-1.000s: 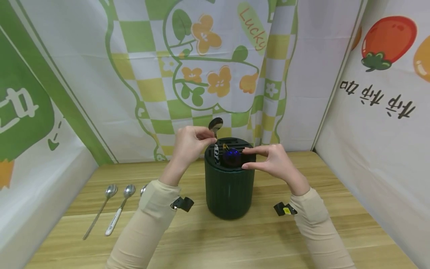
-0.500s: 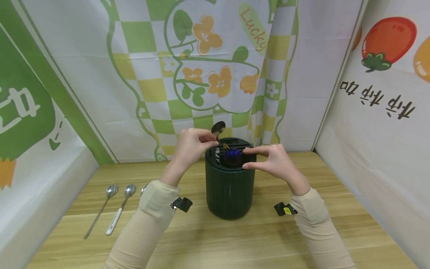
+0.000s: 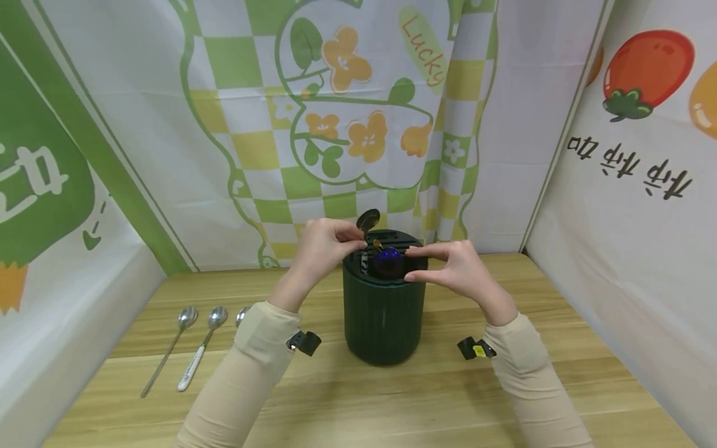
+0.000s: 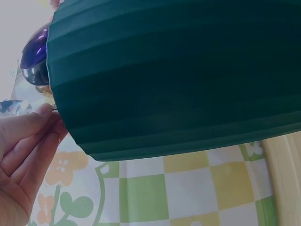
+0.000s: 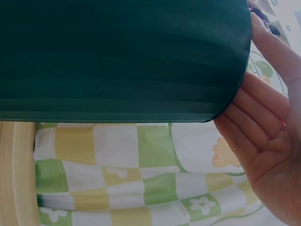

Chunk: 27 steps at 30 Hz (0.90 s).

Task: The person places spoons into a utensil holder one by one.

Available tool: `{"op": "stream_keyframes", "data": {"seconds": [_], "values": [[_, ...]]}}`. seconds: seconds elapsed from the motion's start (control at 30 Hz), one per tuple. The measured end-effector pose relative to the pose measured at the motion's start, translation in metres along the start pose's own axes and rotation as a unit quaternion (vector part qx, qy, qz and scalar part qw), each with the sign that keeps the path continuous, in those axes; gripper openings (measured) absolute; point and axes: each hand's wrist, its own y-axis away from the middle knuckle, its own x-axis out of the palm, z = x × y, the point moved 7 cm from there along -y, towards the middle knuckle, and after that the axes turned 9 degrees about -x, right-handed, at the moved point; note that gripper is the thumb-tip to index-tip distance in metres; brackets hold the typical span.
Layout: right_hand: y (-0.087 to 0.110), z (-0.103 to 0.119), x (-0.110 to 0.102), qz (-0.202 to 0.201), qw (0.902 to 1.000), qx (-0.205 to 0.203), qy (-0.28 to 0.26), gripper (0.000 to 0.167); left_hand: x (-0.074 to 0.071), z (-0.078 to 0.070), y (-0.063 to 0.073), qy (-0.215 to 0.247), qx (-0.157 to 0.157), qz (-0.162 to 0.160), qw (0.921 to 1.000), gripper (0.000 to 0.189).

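In the head view, my left hand [image 3: 330, 246] pinches a spoon [image 3: 368, 220] between thumb and fingers just below its bowl. The bowl points up and the black-and-white handle runs down at the left of the dark green ribbed holder's slotted top; the handle's lower end is hidden. A shiny blue-purple rounded object [image 3: 388, 261] stands up from the holder [image 3: 383, 323], with a small gold piece [image 3: 377, 244] behind it. On the other side my right hand [image 3: 456, 267] touches the holder's rim with fairly straight fingers, thumb nearer me, as the right wrist view [image 5: 268, 122] confirms.
Left on the wooden table [image 3: 392, 410] lie a plain metal spoon [image 3: 178, 339], a white-handled spoon [image 3: 204, 348] and another spoon [image 3: 242, 314], partly hidden by my left sleeve. A patterned curtain [image 3: 246, 112] hangs behind the holder.
My left hand has lowered the spoon and shifted it slightly right, so its bowl sits closer to the holder's top. The right hand and the holder have stayed nearly still.
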Motion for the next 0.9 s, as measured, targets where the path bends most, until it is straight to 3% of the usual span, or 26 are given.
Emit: {"op": "stream_keyframes", "data": {"seconds": [0.27,0.4,0.73,0.9], "values": [[0.0,0.0,-0.001,-0.003,1.0,-0.001,-0.003,0.042,0.006,0.0,0.001,-0.038,0.007,0.029,0.9988,0.008],[0.001,0.0,0.0,-0.001,1.0,0.001,-0.001,0.042,0.002,0.007,0.003,-0.041,-0.009,0.039,0.9983,0.011],[0.001,0.001,0.0,-0.004,0.9999,-0.006,0.01,0.041,-0.02,0.036,0.018,-0.035,-0.033,-0.063,0.9968,0.01],[0.001,0.001,0.0,-0.007,0.9999,-0.009,0.01,0.04,-0.02,0.052,0.027,-0.021,-0.052,-0.088,0.9945,0.011]]}}
